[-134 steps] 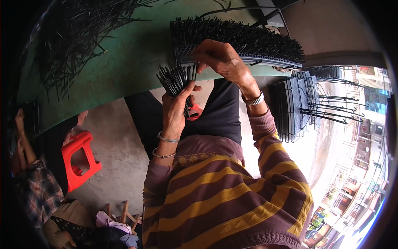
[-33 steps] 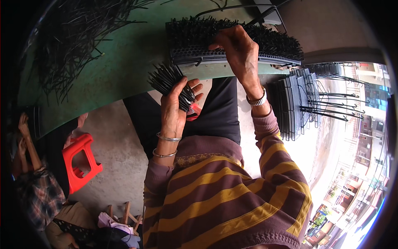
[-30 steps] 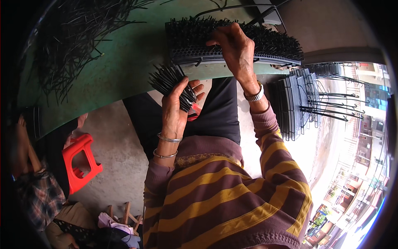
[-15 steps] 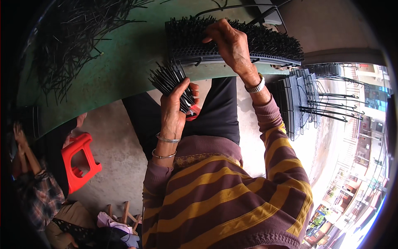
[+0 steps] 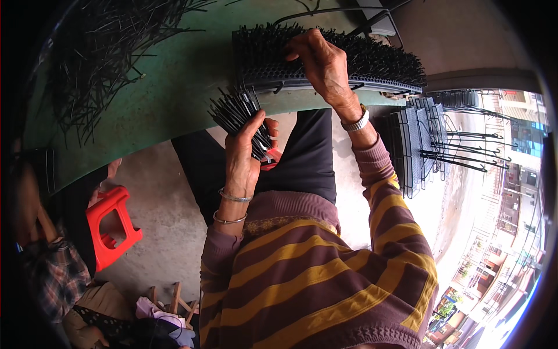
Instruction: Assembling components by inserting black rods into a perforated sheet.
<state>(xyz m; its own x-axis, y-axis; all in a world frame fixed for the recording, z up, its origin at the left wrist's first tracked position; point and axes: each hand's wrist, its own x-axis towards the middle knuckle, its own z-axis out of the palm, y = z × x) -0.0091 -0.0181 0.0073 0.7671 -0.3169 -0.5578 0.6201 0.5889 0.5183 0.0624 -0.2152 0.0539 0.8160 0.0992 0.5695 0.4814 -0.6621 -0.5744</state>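
Observation:
A bundle of thin black rods [image 5: 233, 112] is wrapped in the fingers of my left hand [image 5: 247, 145], just off the table's near edge, with the rods fanning up and to the left. My right hand [image 5: 323, 61] is bent over a long black rack [image 5: 270, 80] with rows of small holes along its front. Short black pieces [image 5: 378, 58] stand packed upright across the rack's top. My right fingertips are drawn together above these pieces, and whatever they pinch is hidden behind the hand.
Loose black rods [image 5: 99, 64] lie heaped at the left of the green table [image 5: 174, 75]. Mesh panels with long hooked wires [image 5: 415, 145] stand right of the table. A red plastic stool [image 5: 116, 227] and another person in a plaid shirt [image 5: 61, 273] are at the left.
My right hand has shifted very slightly over the rack, while the left hand keeps the bundle in place. At the left, the other person's hands have moved and look blurred.

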